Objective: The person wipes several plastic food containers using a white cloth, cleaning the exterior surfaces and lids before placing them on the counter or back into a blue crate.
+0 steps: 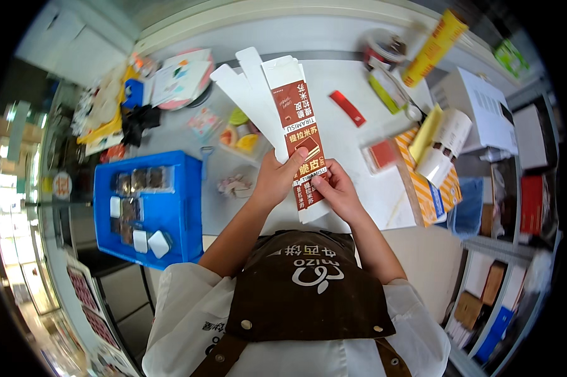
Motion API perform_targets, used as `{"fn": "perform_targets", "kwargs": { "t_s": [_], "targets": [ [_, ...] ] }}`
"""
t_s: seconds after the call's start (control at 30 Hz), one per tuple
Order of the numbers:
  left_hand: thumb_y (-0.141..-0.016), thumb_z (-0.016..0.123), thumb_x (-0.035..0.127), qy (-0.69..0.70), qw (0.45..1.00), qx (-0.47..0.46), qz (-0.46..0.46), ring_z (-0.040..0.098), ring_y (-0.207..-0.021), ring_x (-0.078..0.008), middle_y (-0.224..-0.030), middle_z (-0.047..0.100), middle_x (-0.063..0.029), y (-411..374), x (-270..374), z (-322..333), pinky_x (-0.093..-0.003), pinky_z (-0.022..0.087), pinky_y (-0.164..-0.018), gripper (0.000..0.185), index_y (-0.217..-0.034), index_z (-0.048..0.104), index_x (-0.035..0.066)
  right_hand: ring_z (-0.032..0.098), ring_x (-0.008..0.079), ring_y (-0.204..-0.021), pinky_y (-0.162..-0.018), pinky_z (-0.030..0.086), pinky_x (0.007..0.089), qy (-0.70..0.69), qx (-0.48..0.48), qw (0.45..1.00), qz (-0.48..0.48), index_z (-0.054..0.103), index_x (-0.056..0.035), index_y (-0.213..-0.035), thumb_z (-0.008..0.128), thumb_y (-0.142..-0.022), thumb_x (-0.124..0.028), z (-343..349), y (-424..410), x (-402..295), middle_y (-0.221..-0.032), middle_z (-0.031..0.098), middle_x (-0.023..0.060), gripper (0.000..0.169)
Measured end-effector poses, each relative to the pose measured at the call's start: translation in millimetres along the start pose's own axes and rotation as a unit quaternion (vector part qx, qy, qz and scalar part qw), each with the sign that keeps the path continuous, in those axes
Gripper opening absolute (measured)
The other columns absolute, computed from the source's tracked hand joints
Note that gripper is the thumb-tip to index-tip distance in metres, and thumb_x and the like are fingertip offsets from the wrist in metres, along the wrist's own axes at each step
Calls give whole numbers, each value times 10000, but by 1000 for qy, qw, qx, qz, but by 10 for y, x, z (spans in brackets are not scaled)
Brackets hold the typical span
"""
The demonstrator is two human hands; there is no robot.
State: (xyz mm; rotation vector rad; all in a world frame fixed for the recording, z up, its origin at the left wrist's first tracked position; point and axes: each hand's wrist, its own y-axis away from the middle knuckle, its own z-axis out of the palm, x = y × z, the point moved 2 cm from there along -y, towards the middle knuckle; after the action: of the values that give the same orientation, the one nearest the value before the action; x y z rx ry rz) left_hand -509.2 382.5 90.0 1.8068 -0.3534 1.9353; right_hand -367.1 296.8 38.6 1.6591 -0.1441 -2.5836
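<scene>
Flat printed cardboard boxes (296,108), brown with white flaps, are held in front of my chest over the work table (283,221). My left hand (277,176) grips their left edge, its thumb lying across the printed face. With thumb and bent fingers, my right hand (337,191) pinches the lower right edge. The white ends of the cardboard fan out to the upper left. Whether the pieces are separate or joined cannot be fully told. A blue plastic crate (191,207) with small packed items and white lids stands left of my left hand.
Behind the crate lie a blue peeler (206,158) and a clear container with colourful pieces (241,136). On the right are a red strip (348,108), a small red-topped clear box (381,155), a striped carton (441,202) and a yellow film roll box (434,47).
</scene>
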Motion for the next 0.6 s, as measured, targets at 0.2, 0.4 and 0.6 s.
{"fn": "perform_targets", "kwargs": {
  "t_s": [0.2,0.4,0.6],
  "targets": [
    [-1052,483,367,64,994,72,-59,542,-1147,-145,-1271,608,-107,278,67,-622,-334,422,-1011,506,-1360,492,-34,643,106,-986,-858,538,281,-107,-15,993,39,511,-41,-1237,542,-1033,-178,549,-426,148,-1126,655,54,247],
    [-1015,567,243,-25,995,92,26,620,-1003,-154,-1123,690,-109,282,282,-730,-324,485,-902,377,-1247,584,-53,613,153,-1124,-985,485,333,-222,-22,974,38,481,-33,-1317,555,-994,-124,632,-482,192,-1240,631,76,344],
    [-959,651,202,-143,983,102,51,640,-930,-138,-1048,713,-104,213,566,-625,-307,512,-826,351,-1209,614,-42,592,186,-1180,-1028,458,378,-186,44,981,-16,518,-31,-1298,569,-919,-28,421,-335,145,-1271,628,79,382]
  ]
}}
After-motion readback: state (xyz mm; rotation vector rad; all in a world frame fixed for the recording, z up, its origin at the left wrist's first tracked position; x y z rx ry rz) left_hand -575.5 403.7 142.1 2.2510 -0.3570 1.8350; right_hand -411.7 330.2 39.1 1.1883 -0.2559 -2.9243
